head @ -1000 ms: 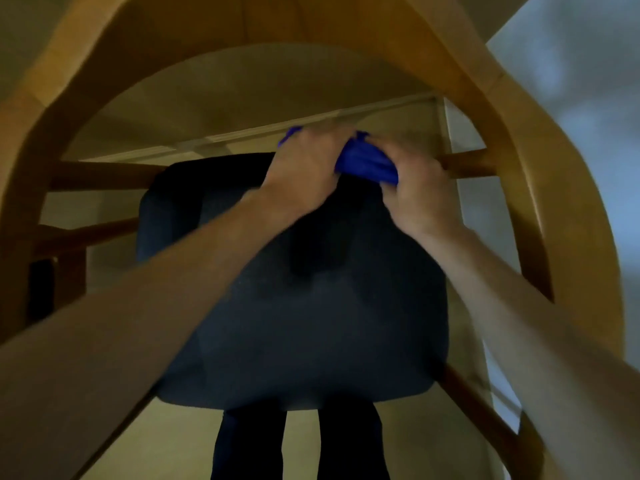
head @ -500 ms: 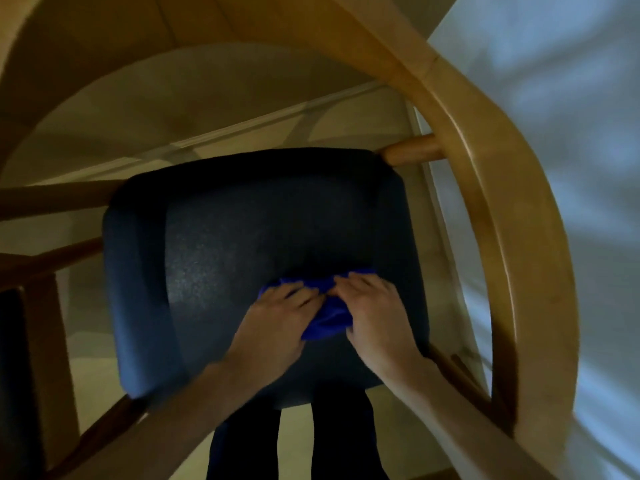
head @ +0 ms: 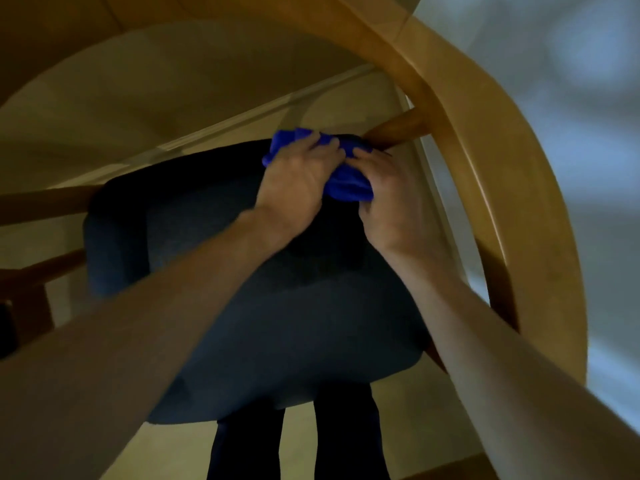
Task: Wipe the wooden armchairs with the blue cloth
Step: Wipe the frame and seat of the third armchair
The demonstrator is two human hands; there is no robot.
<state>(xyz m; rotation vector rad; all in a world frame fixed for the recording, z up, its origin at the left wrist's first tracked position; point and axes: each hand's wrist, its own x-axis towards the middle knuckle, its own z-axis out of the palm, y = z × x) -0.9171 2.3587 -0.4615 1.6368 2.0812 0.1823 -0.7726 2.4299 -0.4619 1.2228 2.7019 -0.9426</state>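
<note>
Your bunched blue cloth (head: 348, 183) sits at the far right corner of the dark padded seat (head: 263, 306), hemmed by the curved wooden armrest (head: 512, 188) and round rail (head: 398, 131). Both arms reach forward; your left hand (head: 298, 183) and right hand (head: 393, 199) curl fingers into it.

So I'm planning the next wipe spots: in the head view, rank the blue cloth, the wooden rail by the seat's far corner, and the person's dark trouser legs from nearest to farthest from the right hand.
1. blue cloth: gripped by the right hand.
2. wooden rail: just beyond the fingertips, far right corner of the seat.
3. dark trouser legs: at the bottom, below the seat's near edge.
</note>
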